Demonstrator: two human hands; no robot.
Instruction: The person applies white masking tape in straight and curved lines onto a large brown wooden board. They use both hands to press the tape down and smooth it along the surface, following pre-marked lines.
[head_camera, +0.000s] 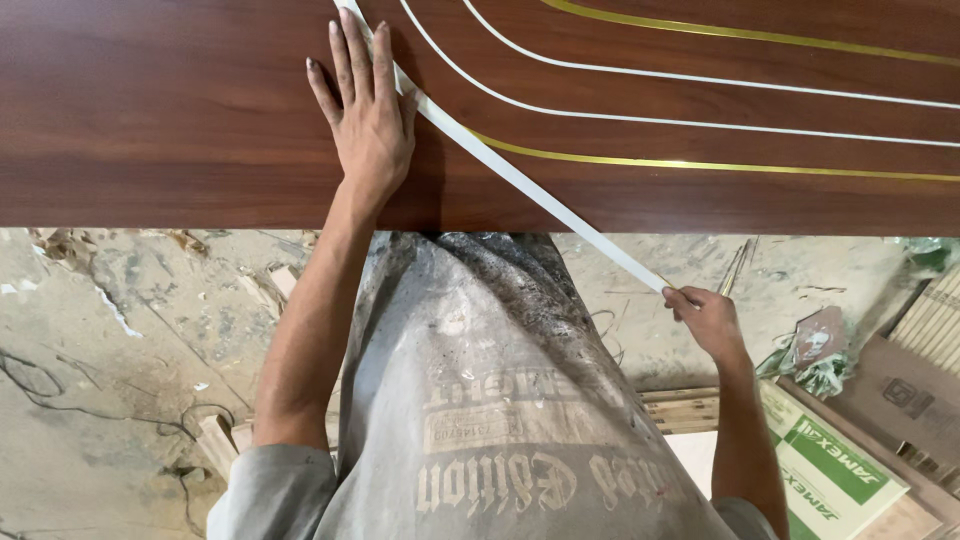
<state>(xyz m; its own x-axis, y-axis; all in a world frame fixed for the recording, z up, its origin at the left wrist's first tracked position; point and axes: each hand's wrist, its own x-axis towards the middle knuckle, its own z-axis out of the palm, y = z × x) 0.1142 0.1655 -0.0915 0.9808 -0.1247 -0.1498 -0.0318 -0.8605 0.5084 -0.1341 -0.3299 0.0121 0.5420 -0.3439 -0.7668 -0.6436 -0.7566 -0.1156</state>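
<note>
**Q:** Head view. What is each hand doing?

**A:** My left hand (368, 120) lies flat on the dark wood panel (170, 120), upper centre of the frame. Fingers are straight, close together, slightly fanned, pointing to the top edge. Palm down, it looks to be pinning the white strip (520, 180) where it meets the board, so that the strip does not lift further there.

**Q:** And the right?

**A:** My right hand (708, 320) is at centre right, below the panel's lower edge. Thumb and forefinger pinch the free end of the strip. The strip runs taut and straight from under my left hand down to that pinch, clear of the board past the edge. I judge the tension is why the hands are well apart.

**Q:** What else is on the panel?

**A:** Two thin white lines (700, 80) curve across the upper right, and two gold lines (720, 166) run with them, one above and one below. I cannot tell whether they are inlaid or lie on the surface.

**Q:** Below the panel?

**A:** My grey, stained shirt (480, 400) fills the lower centre. The dusty floor (120, 330) shows at lower left with scraps. A green and white carton (830, 470) and brown cardboard (900, 390) lie at lower right.
</note>
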